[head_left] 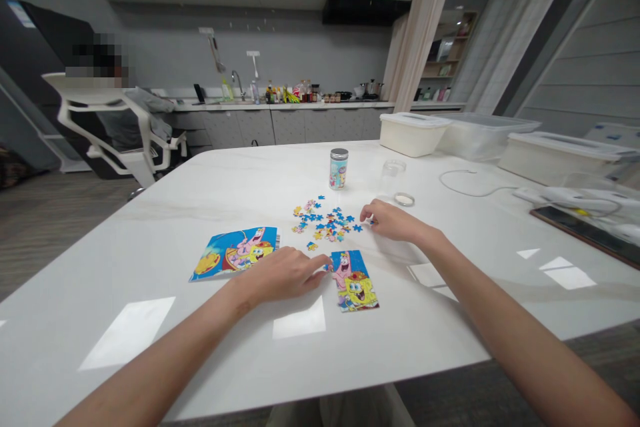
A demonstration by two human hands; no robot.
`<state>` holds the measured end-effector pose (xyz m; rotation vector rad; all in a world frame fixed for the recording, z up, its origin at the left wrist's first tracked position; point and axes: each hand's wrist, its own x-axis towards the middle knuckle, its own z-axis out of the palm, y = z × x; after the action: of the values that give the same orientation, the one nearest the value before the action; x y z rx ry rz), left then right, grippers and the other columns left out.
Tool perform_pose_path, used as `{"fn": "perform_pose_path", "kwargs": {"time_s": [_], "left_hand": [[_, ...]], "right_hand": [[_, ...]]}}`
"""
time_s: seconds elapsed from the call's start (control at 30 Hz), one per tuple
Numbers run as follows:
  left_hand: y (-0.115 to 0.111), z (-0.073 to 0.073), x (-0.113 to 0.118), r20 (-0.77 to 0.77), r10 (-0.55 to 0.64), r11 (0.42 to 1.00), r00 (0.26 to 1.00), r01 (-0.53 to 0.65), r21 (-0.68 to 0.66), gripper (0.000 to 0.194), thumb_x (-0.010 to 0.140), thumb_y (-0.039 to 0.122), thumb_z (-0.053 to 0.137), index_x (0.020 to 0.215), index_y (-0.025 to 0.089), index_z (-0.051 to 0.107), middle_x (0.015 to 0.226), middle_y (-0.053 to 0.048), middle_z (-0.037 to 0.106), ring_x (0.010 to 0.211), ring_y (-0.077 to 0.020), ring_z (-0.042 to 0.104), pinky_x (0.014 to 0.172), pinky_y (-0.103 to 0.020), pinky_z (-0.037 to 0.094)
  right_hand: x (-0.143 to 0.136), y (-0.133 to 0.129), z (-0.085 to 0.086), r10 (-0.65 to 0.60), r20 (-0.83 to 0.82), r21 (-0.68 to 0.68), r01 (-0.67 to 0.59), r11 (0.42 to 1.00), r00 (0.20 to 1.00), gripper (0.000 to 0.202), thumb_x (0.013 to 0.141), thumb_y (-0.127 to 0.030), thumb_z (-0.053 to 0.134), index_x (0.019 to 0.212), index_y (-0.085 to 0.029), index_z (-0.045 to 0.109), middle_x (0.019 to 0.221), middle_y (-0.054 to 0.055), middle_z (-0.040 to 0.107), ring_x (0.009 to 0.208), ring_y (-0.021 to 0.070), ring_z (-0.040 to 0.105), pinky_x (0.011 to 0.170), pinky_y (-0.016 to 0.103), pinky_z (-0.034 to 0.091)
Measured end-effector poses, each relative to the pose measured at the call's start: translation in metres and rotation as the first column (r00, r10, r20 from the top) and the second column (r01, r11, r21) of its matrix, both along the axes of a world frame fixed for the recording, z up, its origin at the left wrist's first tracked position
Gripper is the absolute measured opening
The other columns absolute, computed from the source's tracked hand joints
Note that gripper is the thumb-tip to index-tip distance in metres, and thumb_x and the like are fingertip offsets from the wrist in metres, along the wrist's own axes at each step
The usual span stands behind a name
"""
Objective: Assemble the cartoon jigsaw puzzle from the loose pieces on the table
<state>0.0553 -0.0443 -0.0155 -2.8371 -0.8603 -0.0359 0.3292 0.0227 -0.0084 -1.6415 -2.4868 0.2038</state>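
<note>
A partly joined jigsaw puzzle (pixel 356 283) with a yellow and a pink cartoon figure lies near the table's front. At its upper left edge, my left hand (pixel 287 272) has thumb and index finger closed on a small blue puzzle piece (pixel 328 267). My right hand (pixel 393 220) is at the right edge of a heap of loose puzzle pieces (pixel 330 218). Its fingers are bent and apart, and nothing shows clearly in their grip. A printed picture sheet (pixel 240 250) with the same figures lies left, partly behind my left hand.
Beyond the pieces stands a printed tin-lidded jar (pixel 339 170). A clear jar (pixel 394 177) and a round lid (pixel 405 199) are to its right. Storage boxes (pixel 413 135), a white cable (pixel 465 192) and a phone (pixel 590 233) occupy the right side. A person sits in a white chair (pixel 107 100).
</note>
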Motion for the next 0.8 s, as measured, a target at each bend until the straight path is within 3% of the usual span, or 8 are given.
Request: {"fn": "perform_pose_path", "kwargs": {"time_s": [0.13,0.3,0.53,0.8], "left_hand": [[0.002,0.004,-0.004,0.016,0.021,1.0,1.0,-0.021,0.001,0.029,0.094,0.029,0.036,0.114,0.02,0.056,0.061,-0.001,0.066,0.053,-0.0142,0.059,0.049,-0.024,0.033],[0.001,0.006,-0.004,0.002,0.026,1.0,1.0,-0.026,-0.002,0.029,0.093,0.027,0.037,0.113,0.019,0.056,0.061,-0.002,0.066,0.053,-0.0138,0.059,0.049,-0.024,0.033],[0.001,0.003,-0.005,-0.02,0.032,0.999,0.999,-0.033,-0.03,0.029,0.094,0.029,0.036,0.115,0.021,0.056,0.065,-0.003,0.067,0.055,-0.0151,0.06,0.049,-0.025,0.034],[0.009,0.002,-0.009,-0.06,0.14,0.99,0.988,-0.139,0.016,0.032,0.094,0.029,0.034,0.118,0.018,0.053,0.064,-0.004,0.067,0.058,-0.0188,0.063,0.055,-0.028,0.041]], "right_hand": [[0.004,0.002,0.005,-0.105,-0.011,0.025,0.106,0.994,0.994,0.032,0.069,-0.004,0.059,0.098,-0.017,0.065,0.104,0.009,0.063,0.092,0.0189,0.061,0.075,0.024,0.043],[0.007,0.0,0.015,-0.238,0.065,-0.137,0.245,0.96,0.969,0.019,0.075,-0.023,0.065,0.091,-0.014,0.068,0.095,0.01,0.07,0.088,0.0221,0.064,0.07,0.026,0.044],[0.016,0.007,0.01,-0.234,-0.052,-0.252,0.214,0.944,0.971,0.026,0.069,-0.011,0.066,0.094,-0.017,0.069,0.09,0.005,0.073,0.078,0.0168,0.067,0.063,0.021,0.046],[0.014,0.009,0.006,-0.19,-0.047,-0.212,0.176,0.961,0.981,0.022,0.069,-0.013,0.064,0.089,-0.016,0.071,0.092,0.006,0.073,0.083,0.0183,0.066,0.067,0.022,0.047]]}}
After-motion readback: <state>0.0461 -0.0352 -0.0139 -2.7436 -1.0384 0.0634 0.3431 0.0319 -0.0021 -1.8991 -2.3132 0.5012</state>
